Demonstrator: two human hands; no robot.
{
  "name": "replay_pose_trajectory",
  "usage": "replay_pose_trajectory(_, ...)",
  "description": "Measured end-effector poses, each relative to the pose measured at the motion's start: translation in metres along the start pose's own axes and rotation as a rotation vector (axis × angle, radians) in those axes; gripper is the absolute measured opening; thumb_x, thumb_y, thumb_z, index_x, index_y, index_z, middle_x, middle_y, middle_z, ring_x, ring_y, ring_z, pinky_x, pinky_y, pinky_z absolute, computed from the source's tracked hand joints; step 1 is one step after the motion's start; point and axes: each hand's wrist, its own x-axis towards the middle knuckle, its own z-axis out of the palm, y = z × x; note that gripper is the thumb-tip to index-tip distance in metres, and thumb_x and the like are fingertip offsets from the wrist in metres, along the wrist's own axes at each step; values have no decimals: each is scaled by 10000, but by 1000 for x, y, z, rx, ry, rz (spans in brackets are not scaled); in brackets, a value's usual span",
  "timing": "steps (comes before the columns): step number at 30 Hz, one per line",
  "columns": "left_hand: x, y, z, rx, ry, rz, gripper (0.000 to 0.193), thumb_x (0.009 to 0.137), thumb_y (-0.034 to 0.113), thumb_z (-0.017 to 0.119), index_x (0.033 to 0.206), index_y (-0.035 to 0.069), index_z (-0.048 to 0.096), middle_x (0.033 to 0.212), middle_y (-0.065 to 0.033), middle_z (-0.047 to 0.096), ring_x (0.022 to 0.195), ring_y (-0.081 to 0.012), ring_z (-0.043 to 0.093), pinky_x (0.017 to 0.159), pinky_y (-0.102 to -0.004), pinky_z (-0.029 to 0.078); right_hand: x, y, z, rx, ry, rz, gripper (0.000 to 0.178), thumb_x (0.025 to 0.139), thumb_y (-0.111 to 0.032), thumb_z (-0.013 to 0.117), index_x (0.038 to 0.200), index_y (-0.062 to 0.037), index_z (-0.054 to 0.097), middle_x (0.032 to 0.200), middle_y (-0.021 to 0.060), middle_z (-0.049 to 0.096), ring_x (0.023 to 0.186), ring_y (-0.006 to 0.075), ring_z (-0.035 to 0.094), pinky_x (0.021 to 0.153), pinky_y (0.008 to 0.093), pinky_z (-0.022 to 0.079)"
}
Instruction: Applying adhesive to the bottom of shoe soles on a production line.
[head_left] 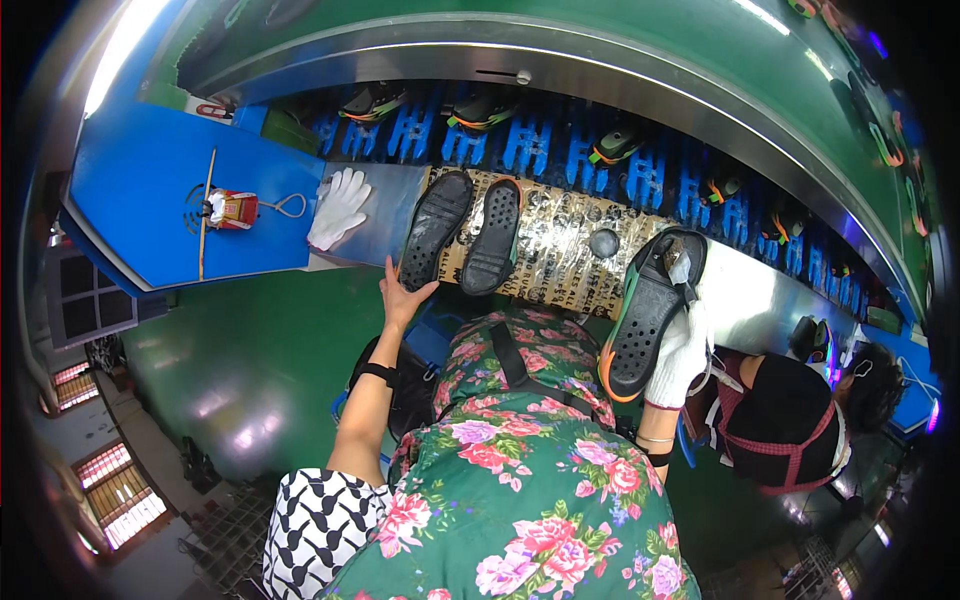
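My bare left hand (403,297) has its fingers spread at the near end of a black, perforated shoe sole (437,225) lying on the bench. Beside that sole lies a second black sole (492,240) with a green edge. My right hand (680,360), in a white knit glove, is closed on the side of a larger black sole (640,335) with orange and green edging, raised at the bench's near edge. A small brownish, shiny piece (678,265) shows against its far end; I cannot make out what it is.
Brown printed tape (560,235) covers part of the metal bench, with a round grey disc (604,242) on it. Behind run blue racks (525,147) carrying shoes. A white glove (340,207) lies left, near a blue table (140,190). Another person (785,425) sits at right.
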Motion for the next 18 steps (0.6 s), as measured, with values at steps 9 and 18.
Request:
replay_pose_trajectory(9, -6, 14, -9, 87, 163, 95, 1061, 660, 334, 946, 1500, 74, 354, 1375, -239, 481, 1264, -373, 511, 1079, -449, 417, -1, 14, 14, -42, -39, -22, 406, 991, -81, 583, 1342, 115, 529, 1250, 204, 630, 1145, 271, 625, 1064, 405, 474)
replay_pose_trajectory(18, 22, 83, -47, -602, 490, 349, 452, 850, 84, 770, 1257, -34, 613, 1254, -141, 640, 1152, -220, 602, 1020, -344, 454, 7, 28, 23, 16, -60, 54, 411, 1002, -90, 563, 1357, 111, 519, 1290, 203, 607, 1199, 281, 594, 1089, 419, 452)
